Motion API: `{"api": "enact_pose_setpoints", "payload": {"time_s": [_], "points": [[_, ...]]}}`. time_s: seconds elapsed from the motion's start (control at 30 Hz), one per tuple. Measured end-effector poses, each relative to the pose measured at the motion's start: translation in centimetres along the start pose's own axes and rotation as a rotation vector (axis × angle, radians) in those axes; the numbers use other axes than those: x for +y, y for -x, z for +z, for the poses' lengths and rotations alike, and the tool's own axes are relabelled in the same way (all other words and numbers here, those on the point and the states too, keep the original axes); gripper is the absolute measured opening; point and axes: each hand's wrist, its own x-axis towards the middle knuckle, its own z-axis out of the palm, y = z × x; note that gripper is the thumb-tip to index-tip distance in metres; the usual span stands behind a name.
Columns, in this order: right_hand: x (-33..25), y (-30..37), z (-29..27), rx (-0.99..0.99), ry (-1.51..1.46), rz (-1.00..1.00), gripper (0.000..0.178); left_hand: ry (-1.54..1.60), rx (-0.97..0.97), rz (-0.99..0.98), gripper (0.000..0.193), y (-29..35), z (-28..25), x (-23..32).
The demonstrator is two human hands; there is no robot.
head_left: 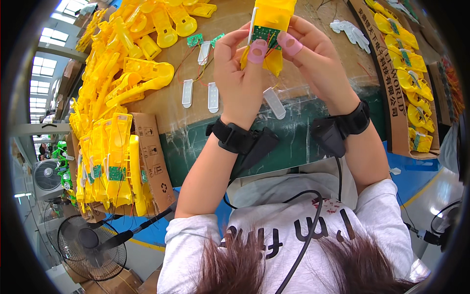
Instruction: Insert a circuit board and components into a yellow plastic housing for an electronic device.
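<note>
At the far middle of the table, both hands hold up a yellow plastic housing (275,15) with a green circuit board (265,33) set against it. My left hand (241,73) grips its left side, where a white edge shows. My right hand (320,61) closes round the right side. Both thumbs, in pink finger covers, press at the board, and thin red wires run near them. The fingers behind the housing are partly hidden. Below the hands lies a white light panel (274,103); another white panel (213,97) rests beside my left wrist.
Yellow housings (132,78) are heaped on the left, above a cardboard box (152,157) of more with boards. At right, a long carton (391,83) holds several yellow parts. A white glove (350,33) lies far right. Black cables hang from my wrist straps. A fan (90,240) stands lower left.
</note>
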Motion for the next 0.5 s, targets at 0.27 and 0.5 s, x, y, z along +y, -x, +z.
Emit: {"api": "enact_pose_setpoints", "payload": {"time_s": [0.27, 0.5], "points": [[-0.2, 0.1, -0.2, -0.132, -0.068, 0.045, 0.041, -0.058, 0.071, 0.103, 0.031, -0.3, -0.8, -0.1], [-0.4, 0.4, -0.4, -0.126, -0.127, 0.062, 0.042, -0.074, 0.053, 0.116, 0.031, 0.4, 0.2, 1.6]]}}
